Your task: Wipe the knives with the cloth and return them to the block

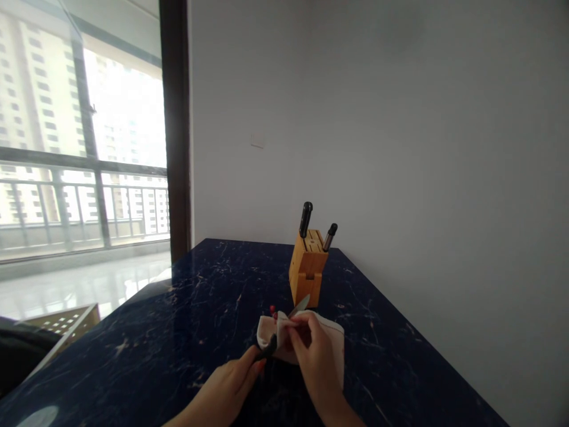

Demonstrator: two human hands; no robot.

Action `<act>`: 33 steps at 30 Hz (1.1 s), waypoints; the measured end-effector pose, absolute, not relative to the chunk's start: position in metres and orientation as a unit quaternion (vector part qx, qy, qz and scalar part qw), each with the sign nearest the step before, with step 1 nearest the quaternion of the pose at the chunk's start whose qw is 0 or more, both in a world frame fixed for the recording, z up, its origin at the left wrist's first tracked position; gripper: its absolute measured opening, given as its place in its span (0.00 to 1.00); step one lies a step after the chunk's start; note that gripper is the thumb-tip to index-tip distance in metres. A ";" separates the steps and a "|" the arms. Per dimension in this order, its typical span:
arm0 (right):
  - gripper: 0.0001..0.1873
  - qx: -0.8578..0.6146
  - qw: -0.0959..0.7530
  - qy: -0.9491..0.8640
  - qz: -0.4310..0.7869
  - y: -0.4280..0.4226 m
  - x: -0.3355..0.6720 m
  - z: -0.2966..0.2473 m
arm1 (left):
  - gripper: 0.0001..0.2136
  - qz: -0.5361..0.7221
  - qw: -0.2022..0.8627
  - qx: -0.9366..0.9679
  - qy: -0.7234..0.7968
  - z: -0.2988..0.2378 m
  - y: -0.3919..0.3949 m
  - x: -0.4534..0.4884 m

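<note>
Left hand [226, 388]: closed around the dark handle of a knife [299, 306], blade pointing to 1 o'clock, tip just short of the knife block [306, 270]. Right hand [313, 356]: fingers pinched shut on a white cloth [334, 339] folded over the blade. Only the tip shows. Knife and cloth are held low over the near middle of the desk [178, 332], and the cloth's far corner trails toward 3 o'clock.

Edges: the desk's right edge runs close to the wall [400, 148]. Its left edge slants from 12 to 8 o'clock. There is bare top to the left of the hands, less to the right.

Block: wooden, at 12 o'clock from the hands, two handles standing in it.

Surface: dark blue marble with pale veins, glossy.

Room: grey wall ahead and at right. At 10 o'clock a large window [89, 148] with a railing and tower blocks beyond.
</note>
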State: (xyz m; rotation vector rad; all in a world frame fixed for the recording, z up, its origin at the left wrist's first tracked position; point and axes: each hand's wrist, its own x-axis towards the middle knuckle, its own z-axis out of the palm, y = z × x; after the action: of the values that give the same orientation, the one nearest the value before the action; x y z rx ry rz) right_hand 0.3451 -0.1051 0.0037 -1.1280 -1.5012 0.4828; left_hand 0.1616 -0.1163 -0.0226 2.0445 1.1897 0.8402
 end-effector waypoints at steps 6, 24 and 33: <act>0.04 -0.519 0.535 -0.642 0.180 -0.098 0.350 0.000 | 0.12 0.302 0.302 0.795 0.431 -0.019 -0.117 0.161; 0.04 -0.487 0.457 -0.729 0.150 -0.101 0.345 -0.005 | 0.16 0.239 0.237 0.824 0.456 -0.021 -0.117 0.164; 0.07 -0.485 0.474 -0.714 0.176 -0.102 0.343 -0.008 | 0.17 0.245 0.264 0.805 0.472 -0.019 -0.116 0.165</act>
State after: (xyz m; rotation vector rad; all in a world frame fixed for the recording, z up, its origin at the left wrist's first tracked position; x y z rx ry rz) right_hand 0.3431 -0.1020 -0.0079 -1.1877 -1.7457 0.4300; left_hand 0.1650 -0.1156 -0.0188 2.1745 1.2754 0.6614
